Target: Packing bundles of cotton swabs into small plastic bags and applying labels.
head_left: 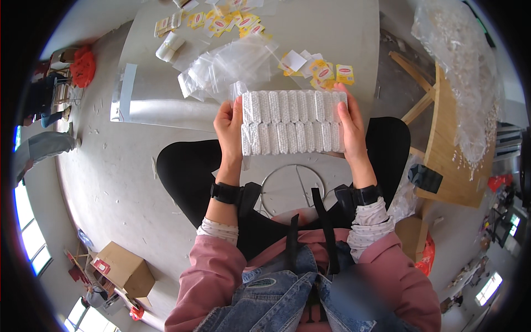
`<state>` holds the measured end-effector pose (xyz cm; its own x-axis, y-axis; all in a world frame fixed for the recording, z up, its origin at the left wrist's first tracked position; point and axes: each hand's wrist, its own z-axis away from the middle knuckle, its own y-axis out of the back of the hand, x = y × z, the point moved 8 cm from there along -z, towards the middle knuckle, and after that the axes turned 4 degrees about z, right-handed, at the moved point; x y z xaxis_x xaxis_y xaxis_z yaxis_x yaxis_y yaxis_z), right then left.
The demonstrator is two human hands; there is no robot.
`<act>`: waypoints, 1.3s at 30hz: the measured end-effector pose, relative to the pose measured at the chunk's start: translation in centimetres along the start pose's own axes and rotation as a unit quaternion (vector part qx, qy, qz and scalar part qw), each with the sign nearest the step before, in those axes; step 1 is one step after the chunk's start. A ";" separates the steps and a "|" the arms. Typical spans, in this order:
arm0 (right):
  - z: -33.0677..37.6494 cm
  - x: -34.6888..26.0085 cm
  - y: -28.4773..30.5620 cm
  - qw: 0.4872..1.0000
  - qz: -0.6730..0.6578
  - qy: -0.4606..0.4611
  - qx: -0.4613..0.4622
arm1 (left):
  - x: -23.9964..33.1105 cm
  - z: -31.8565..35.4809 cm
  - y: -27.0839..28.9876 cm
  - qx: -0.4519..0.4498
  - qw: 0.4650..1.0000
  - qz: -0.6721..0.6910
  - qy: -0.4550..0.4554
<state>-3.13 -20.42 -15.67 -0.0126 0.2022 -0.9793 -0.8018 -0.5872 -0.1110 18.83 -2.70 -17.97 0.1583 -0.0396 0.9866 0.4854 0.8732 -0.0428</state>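
Note:
Between my two hands is a flat block of white, knit-textured rolls [293,122], set side by side in two rows; whether a clear bag encloses it I cannot tell. My left hand [228,126] grips its left end with the fingers curled in. At the right end my right hand [353,124] presses with the thumb on the front and the fingers behind. The block is held over my lap at the near edge of the table [160,74]. Just beyond it lies a loose pile of clear plastic bags [229,65].
Yellow and white cards [323,71] lie scattered to the right of the bags, with more yellow cards [221,23] farther back. A white roll [170,46] sits at the left. A wooden board [462,133] bearing clear plastic stands at right. People are at far left; a cardboard box [123,269] is lower left.

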 end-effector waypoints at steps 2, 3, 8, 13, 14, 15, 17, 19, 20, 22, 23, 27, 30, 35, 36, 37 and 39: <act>0.0 0.5 0.7 1.000 -0.030 -0.001 0.007 | 2.4 0.5 -1.1 -0.001 1.000 0.015 -0.012; 0.1 0.4 0.5 0.999 -0.033 0.001 0.007 | 3.9 1.0 -1.2 0.004 0.999 0.025 -0.026; 0.8 0.6 -0.9 0.996 -0.079 -0.046 -0.017 | 10.6 2.3 -0.8 0.020 0.995 -0.020 -0.097; 1.8 0.8 -2.2 0.988 -0.134 -0.053 -0.048 | 14.1 1.8 -1.2 0.026 0.981 -0.109 -0.156; 2.2 0.7 -2.5 0.988 -0.137 -0.050 -0.056 | 14.2 1.7 -1.3 0.019 0.980 -0.116 -0.160; 2.6 0.9 -2.5 0.987 -0.144 -0.047 -0.049 | 13.9 1.5 -1.3 0.016 0.982 -0.107 -0.157; 3.4 1.1 -2.4 0.994 -0.104 -0.025 -0.036 | 13.7 1.5 -1.8 0.005 0.982 -0.102 -0.156; 4.0 1.2 -2.6 0.994 -0.104 -0.030 -0.031 | 13.4 1.7 -1.6 0.032 0.991 -0.066 -0.111; 4.2 1.4 -2.8 0.994 -0.097 -0.037 -0.032 | 13.7 1.8 -1.9 0.026 0.989 -0.073 -0.123; 4.3 1.1 -3.0 0.992 -0.114 -0.043 -0.016 | 13.8 2.2 -2.4 0.023 0.989 -0.079 -0.122; 4.3 0.9 -2.9 0.991 -0.127 -0.049 -0.005 | 13.8 2.4 -2.6 0.025 0.989 -0.080 -0.121; 4.0 -0.1 -3.4 0.985 -0.159 -0.066 -0.012 | 14.7 2.7 -3.0 0.025 0.986 -0.096 -0.132; 4.2 0.1 -3.2 0.976 -0.192 -0.095 -0.022 | 15.4 3.0 -3.6 0.005 0.990 -0.058 -0.132; 5.0 0.9 -3.6 0.997 -0.037 -0.038 -0.047 | 22.2 6.9 -8.4 -0.125 0.867 -0.321 -0.359; 5.1 1.5 -2.7 0.998 -0.028 -0.036 -0.043 | 22.7 8.3 -11.6 -0.230 0.791 -0.361 -0.438; 5.0 1.5 -1.9 0.998 -0.068 -0.016 -0.009 | 22.9 9.7 -13.2 -0.304 0.728 -0.395 -0.470; 5.0 -0.6 0.2 0.997 -0.053 0.041 0.037 | 21.5 11.7 -14.4 -0.397 0.654 -0.400 -0.505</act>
<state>-6.28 -16.72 -14.25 0.1210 0.1926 -0.9738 -0.8383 -0.5056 -0.2042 5.16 -10.45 5.69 -0.8735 0.3605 0.3273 0.4222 0.2260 0.8779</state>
